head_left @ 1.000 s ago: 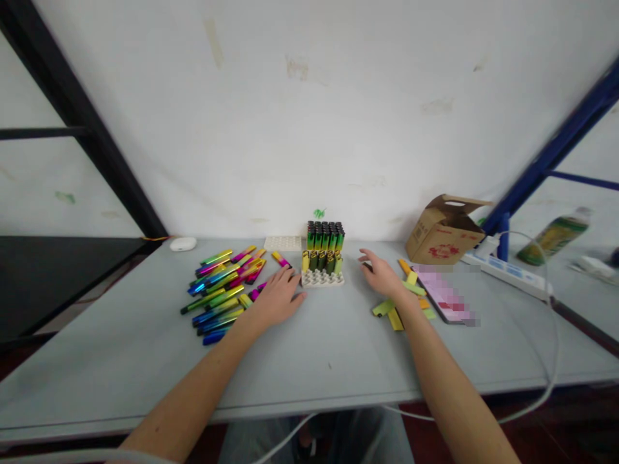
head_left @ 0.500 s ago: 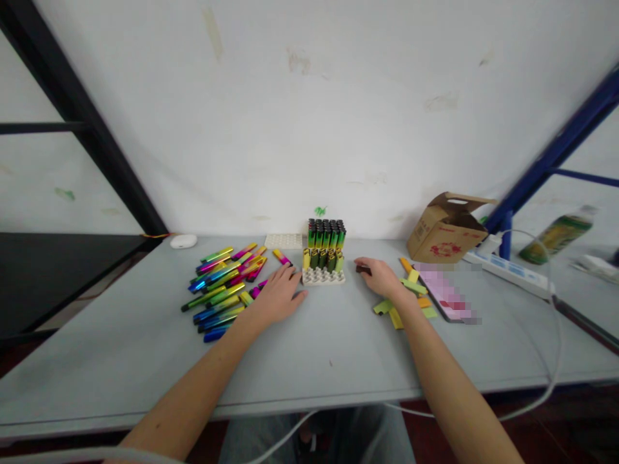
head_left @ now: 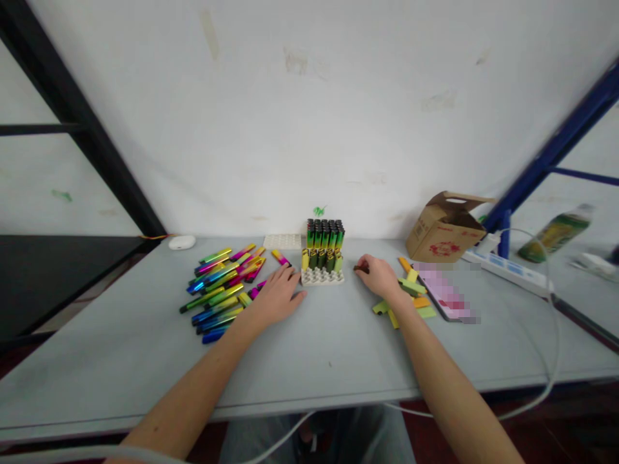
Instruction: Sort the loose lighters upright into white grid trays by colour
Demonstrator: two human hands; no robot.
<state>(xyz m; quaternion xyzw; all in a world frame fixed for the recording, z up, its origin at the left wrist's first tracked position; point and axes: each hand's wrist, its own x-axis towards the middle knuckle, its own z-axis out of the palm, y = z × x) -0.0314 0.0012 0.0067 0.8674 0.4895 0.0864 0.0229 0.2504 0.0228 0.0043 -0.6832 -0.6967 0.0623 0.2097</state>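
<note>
My left hand (head_left: 279,294) lies palm down on the table, fingers stretched out and holding nothing. Its fingertips are close to the left side of a white holed rack (head_left: 323,278). Black-topped, green-and-yellow lighters (head_left: 325,233) stand upright in the back rows of this rack. Shorter yellow and dark olive pieces (head_left: 321,260) stand in front of them, and the nearest holes show bare. Right of the rack, my right hand (head_left: 377,276) pinches a small dark brown piece (head_left: 360,268) low over the table; fingers hide most of it.
Shiny multicoloured lighter-like tubes (head_left: 220,290) lie piled at left. Yellow, green and orange flat pieces (head_left: 406,303) lie beside my right wrist, near a phone (head_left: 445,293). Behind are a cardboard box (head_left: 445,232), power strip (head_left: 507,270), white case (head_left: 182,242) and second white rack (head_left: 283,241).
My right fingers have curled in around the dark piece, and less of it shows now. My left hand stays where it was. The whole view has shifted slightly.
</note>
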